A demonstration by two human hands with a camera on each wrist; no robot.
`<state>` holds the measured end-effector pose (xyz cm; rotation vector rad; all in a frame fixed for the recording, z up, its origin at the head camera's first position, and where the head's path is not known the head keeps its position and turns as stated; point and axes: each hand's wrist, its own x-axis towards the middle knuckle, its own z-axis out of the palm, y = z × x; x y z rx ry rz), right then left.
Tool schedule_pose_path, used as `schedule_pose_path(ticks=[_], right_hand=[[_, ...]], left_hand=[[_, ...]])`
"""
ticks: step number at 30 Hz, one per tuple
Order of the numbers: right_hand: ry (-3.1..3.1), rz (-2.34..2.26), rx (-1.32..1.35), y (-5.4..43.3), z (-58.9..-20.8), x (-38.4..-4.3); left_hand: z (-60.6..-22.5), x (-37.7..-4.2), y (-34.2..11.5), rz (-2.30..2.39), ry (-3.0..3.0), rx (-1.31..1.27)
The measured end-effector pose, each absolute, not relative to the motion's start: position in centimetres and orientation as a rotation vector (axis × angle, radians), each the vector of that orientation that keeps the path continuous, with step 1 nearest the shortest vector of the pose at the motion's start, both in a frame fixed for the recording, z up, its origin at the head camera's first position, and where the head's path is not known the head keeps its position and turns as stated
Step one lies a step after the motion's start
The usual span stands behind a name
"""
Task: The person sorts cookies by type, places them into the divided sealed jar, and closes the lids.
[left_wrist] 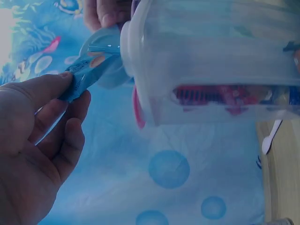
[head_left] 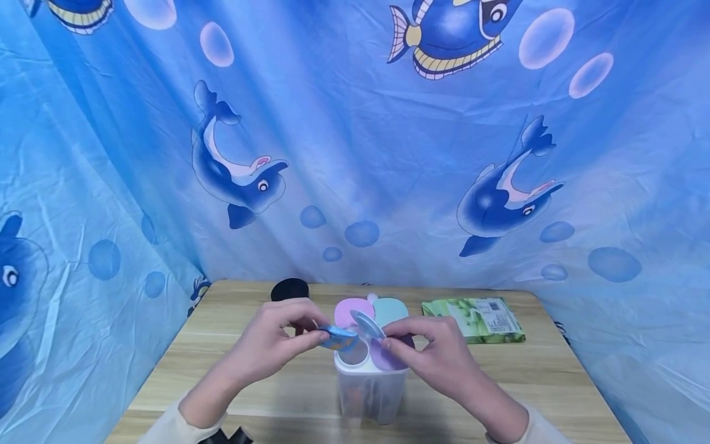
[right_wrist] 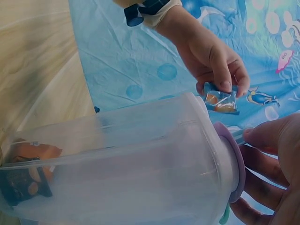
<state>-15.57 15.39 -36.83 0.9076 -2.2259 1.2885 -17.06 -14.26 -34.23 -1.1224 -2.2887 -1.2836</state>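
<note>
A clear plastic container (head_left: 370, 394) with a white rim stands on the table, its top divided under pink, green, purple and pale blue lids. Between thumb and fingers my left hand (head_left: 274, 339) pinches a small blue snack packet (head_left: 339, 337), held right at the uncovered round opening. My right hand (head_left: 438, 354) pinches the edge of the pale blue lid (head_left: 366, 323), which is tilted up beside that opening. Through the wall, in the right wrist view, an orange packet (right_wrist: 40, 151) and a dark packet (right_wrist: 23, 185) lie at the bottom. The left wrist view shows red wrappers (left_wrist: 201, 95) inside too.
A green printed bag (head_left: 477, 319) lies at the back right of the wooden table (head_left: 266, 407). Behind my left hand is a black round object (head_left: 290, 288). A white spoon (left_wrist: 268, 143) lies behind the container. A blue sea-print curtain (head_left: 333, 154) hangs along the table's back and sides.
</note>
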Motion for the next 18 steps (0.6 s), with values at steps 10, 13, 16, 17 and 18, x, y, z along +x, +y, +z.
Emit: schedule_pose_path(ticks=[10,13,16,17,18], right_hand=[[-2.234,1.291,0.912,15.5,-36.8,-15.6],[-2.241,1.291,0.908,15.5,-36.8,-15.6],[-2.238,1.287,0.912,15.5,-36.8,-15.6],[-2.235,1.286,0.916,15.5,-36.8,-15.6],[-2.231,1.285,0.919,15.5,-36.8,-15.6]], left_hand=[[-34.9,-17.6,-12.3,-1.198,-2.28,-1.271],[-35.1,-17.6,-11.8,-1.168,-2.266,-1.298],[-35.1,-17.6,-11.4,-1.164,-2.263,-1.301],[-35.1,-17.6,-11.3,-1.165,-2.267,-1.303],[-35.1,-17.6,-11.3,-1.163,-2.277,-1.301]])
